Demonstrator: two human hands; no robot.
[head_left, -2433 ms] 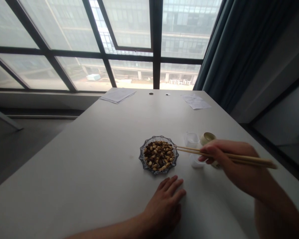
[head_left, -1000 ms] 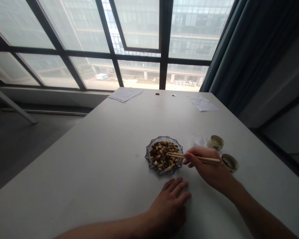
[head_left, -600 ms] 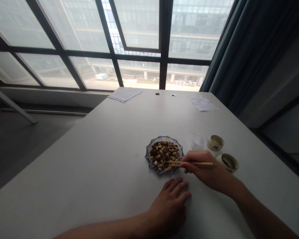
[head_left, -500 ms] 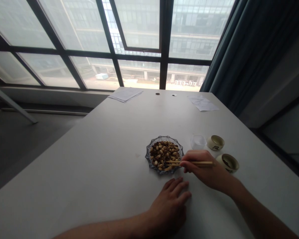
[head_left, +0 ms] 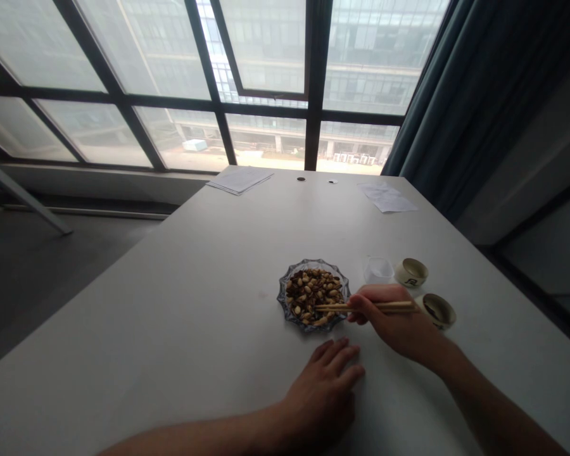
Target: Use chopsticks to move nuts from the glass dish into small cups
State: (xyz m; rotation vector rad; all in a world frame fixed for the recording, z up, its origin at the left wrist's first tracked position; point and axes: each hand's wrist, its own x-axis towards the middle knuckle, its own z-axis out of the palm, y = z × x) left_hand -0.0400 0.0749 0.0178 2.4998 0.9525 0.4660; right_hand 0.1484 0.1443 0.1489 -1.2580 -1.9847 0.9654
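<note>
A scalloped glass dish (head_left: pixel 282 303) heaped with mixed light and dark nuts (head_left: pixel 311 292) stands on the white table (head_left: pixel 209 272). My right hand (head_left: pixel 394 320) grips a pair of wooden chopsticks (head_left: pixel 361 307), whose tips reach left into the nuts near the dish's front right. My left hand (head_left: pixel 320 396) lies flat on the table just in front of the dish, fingers stretched out, holding nothing.
Right of the dish stand a clear plastic cup (head_left: pixel 378 268) and two small cream ceramic cups (head_left: pixel 411 272) (head_left: pixel 437 310). Papers (head_left: pixel 240 179) (head_left: pixel 387 197) lie at the table's far end by the window. A dark curtain (head_left: pixel 460 107) hangs at the right.
My right hand moved from beside the cups toward the dish and put the chopstick tips in among the nuts. Over the last half second the tips rose slightly. My left hand stayed put.
</note>
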